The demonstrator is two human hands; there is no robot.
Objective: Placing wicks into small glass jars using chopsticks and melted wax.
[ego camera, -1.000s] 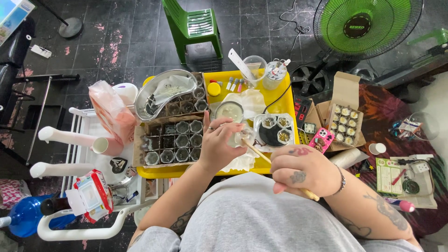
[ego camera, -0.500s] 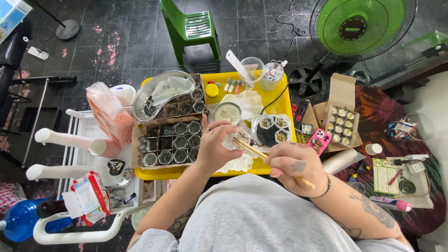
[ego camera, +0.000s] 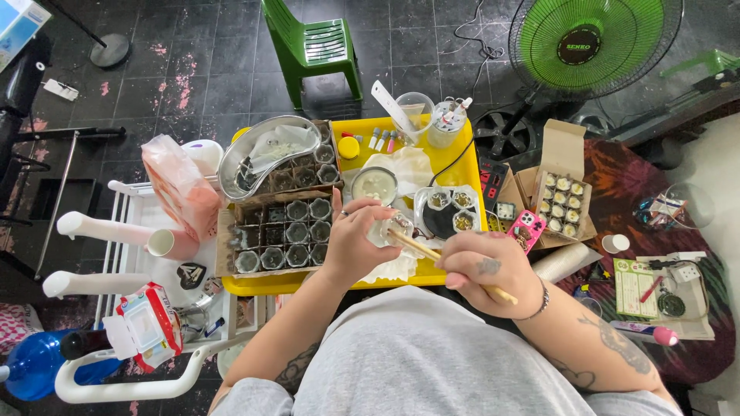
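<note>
- The person sits over a yellow tray (ego camera: 455,166) crowded with small containers, both hands working just above its near edge.
- The left hand (ego camera: 356,240) is curled around a small clear glass jar (ego camera: 395,229), fingers wrapped about its side, holding it tilted a little above a white cloth (ego camera: 397,268).
- The right hand (ego camera: 484,264) is closed on a wooden stick (ego camera: 432,253), pinched like a pen; the far tip reaches the mouth of the jar, the near end pokes out past the knuckles.
- The step in hand looks to be working the stick inside the jar, perhaps stirring or setting something in place; what is in the jar is too small to tell.
- Left of the hands, touching the tray, stands a cardboard box of jars (ego camera: 281,231) in rows, with a metal lid (ego camera: 266,154) resting across its far end.
- Just beyond the hands are a white bowl (ego camera: 374,185) and a clear dish (ego camera: 447,209) holding a few small jars.
- As I judge it, the next move calls for a steady left hand keeping the jar level, and small, light motions of the stick so nothing spills on the cloth.
</note>
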